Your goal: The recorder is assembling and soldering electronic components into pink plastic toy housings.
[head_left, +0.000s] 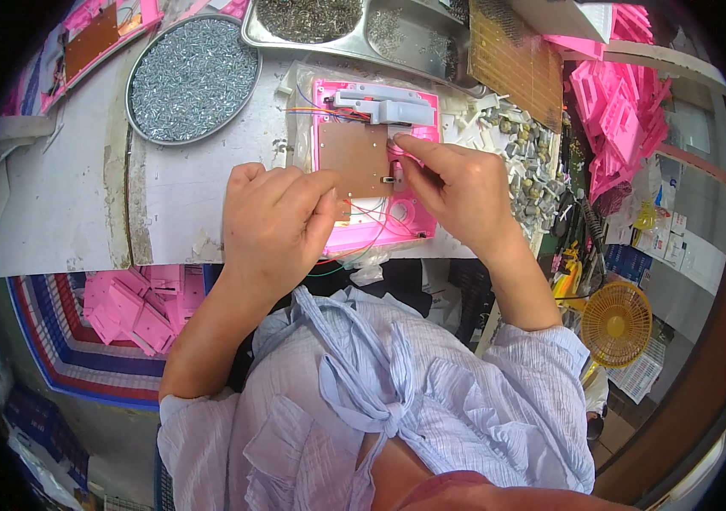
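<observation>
A pink plastic housing (377,237) lies open-side up on the worktable in front of me. Inside it sits a brown circuit board (353,157), with a grey plastic part (406,112) along the far side. Thin coloured wires (380,215) loop across the near end, and more leave at the upper left. My left hand (276,220) is curled closed by the board's left edge; whatever its fingers hold is hidden. My right hand (463,187) reaches in from the right, index finger and thumb bent together at the small parts beside the board. What they pinch is too small to name.
A round tray of small metal screws (194,81) stands at the left. Behind is a compartmented metal tray (363,49) of small parts. Loose small pieces (525,162) and pink plastic parts (619,119) lie right; a striped bag (48,332) sits below left, a yellow fan (616,324) lower right.
</observation>
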`<state>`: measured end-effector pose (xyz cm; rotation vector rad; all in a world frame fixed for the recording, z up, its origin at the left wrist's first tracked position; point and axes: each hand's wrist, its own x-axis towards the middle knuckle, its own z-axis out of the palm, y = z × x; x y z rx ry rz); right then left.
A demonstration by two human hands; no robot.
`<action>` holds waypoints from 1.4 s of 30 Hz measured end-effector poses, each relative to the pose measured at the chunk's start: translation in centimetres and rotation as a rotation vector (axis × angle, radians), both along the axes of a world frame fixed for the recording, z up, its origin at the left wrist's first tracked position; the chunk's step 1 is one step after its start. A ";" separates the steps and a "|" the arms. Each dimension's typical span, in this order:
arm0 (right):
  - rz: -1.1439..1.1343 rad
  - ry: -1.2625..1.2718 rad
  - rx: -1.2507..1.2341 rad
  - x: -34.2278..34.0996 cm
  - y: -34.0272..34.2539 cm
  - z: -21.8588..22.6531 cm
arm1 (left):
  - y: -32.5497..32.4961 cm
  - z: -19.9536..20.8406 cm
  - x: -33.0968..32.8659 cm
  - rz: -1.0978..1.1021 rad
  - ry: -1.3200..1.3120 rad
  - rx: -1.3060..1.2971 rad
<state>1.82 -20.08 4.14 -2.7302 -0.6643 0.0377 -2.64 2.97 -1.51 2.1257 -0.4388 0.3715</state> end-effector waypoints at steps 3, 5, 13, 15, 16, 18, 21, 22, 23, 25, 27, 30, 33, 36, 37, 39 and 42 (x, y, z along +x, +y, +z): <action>0.041 -0.007 -0.034 0.0 0.2 -0.2 | -0.3 0.0 0.0 -0.013 -0.006 -0.009; 0.080 -0.017 -0.104 0.0 0.2 -0.1 | -0.3 0.0 0.0 -0.010 0.002 0.017; 0.133 0.054 -0.151 0.6 -0.8 0.2 | -1.2 0.5 0.2 -0.020 -0.013 0.022; 0.081 0.044 -0.013 0.5 -2.0 0.3 | -1.2 0.6 -0.1 -0.018 -0.007 0.035; 0.020 0.037 0.074 0.3 -2.5 0.2 | -1.0 0.6 -0.2 -0.019 0.002 0.045; -0.077 0.036 0.183 -0.1 -2.9 -0.1 | -0.8 0.6 -0.4 -0.025 0.016 0.059; -0.136 0.048 0.221 -0.4 -3.0 -0.6 | -1.1 0.4 -0.7 -0.029 0.017 0.033; -0.127 0.049 0.215 -0.2 -2.8 -0.9 | -1.2 0.5 -0.7 -0.037 0.015 0.041; -0.117 0.051 0.208 0.0 -2.6 -1.1 | -1.3 0.6 -0.6 -0.044 0.013 0.048; -0.121 0.077 0.193 0.5 -2.3 -0.9 | -1.4 0.8 -0.6 -0.047 0.014 0.053; -0.162 0.137 0.201 0.7 -2.1 -0.8 | -1.4 0.9 -0.6 -0.042 0.018 0.049; -0.260 0.251 0.251 0.7 -1.9 -0.8 | -1.2 0.8 -0.5 -0.049 0.027 0.043; -0.314 0.285 0.276 0.8 -1.2 -1.1 | -1.4 0.5 -0.3 -0.048 0.015 0.016; -0.304 0.214 0.261 0.5 -0.6 -0.9 | -1.1 0.7 -0.2 -0.055 0.021 0.026; -0.276 0.156 0.263 0.3 -0.5 -1.0 | -1.0 0.7 -0.2 -0.052 0.022 0.023; -0.176 0.056 0.194 0.5 -0.3 -1.0 | -0.9 0.6 -0.2 -0.046 0.023 0.017; -0.017 -0.012 -0.012 1.5 -0.1 -0.6 | -0.7 0.4 -0.2 -0.034 0.014 0.022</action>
